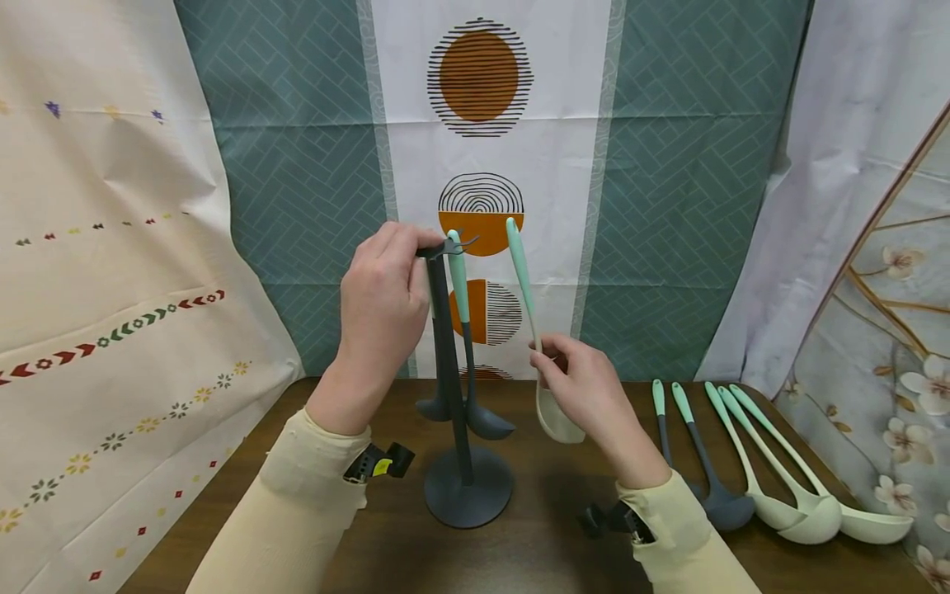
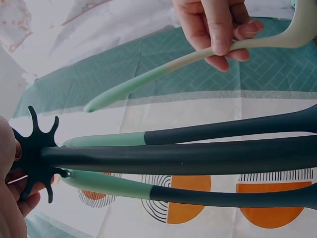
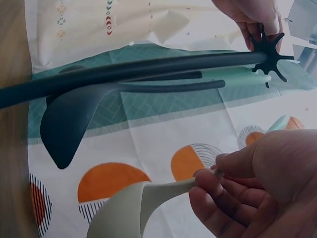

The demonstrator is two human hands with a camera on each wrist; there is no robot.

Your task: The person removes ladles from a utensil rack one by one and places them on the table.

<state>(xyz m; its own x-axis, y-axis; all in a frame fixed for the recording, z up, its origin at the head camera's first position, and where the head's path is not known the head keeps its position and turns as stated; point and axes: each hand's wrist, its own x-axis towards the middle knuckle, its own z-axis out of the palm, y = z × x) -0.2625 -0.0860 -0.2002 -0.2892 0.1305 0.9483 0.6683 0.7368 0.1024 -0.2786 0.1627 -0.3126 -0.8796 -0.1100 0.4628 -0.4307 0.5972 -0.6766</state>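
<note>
My left hand (image 1: pixel 386 285) grips the hooked top of a dark utensil rack (image 1: pixel 451 355), which stands upright on a round base (image 1: pixel 469 507). From its hooks hang two dark ladles with mint handles; the nearer ladle (image 1: pixel 486 419) shows fully, the other is partly behind the pole. To the right of the rack, my right hand (image 1: pixel 590 388) pinches a cream ladle (image 1: pixel 555 417) by its neck between thumb and fingers. The ladle's mint handle (image 2: pixel 126 90) points up, its tip apart from the hooks (image 2: pixel 33 119), and its bowl hangs below my hand.
At the table's right side lie more mint-handled ladles: dark ones (image 1: pixel 723 503) nearer the middle and several cream ones (image 1: pixel 812 520) farther right, overlapping. Patterned cloths surround the brown table (image 1: pixel 416 553), with a teal and white cloth (image 1: pixel 668 206) behind the rack.
</note>
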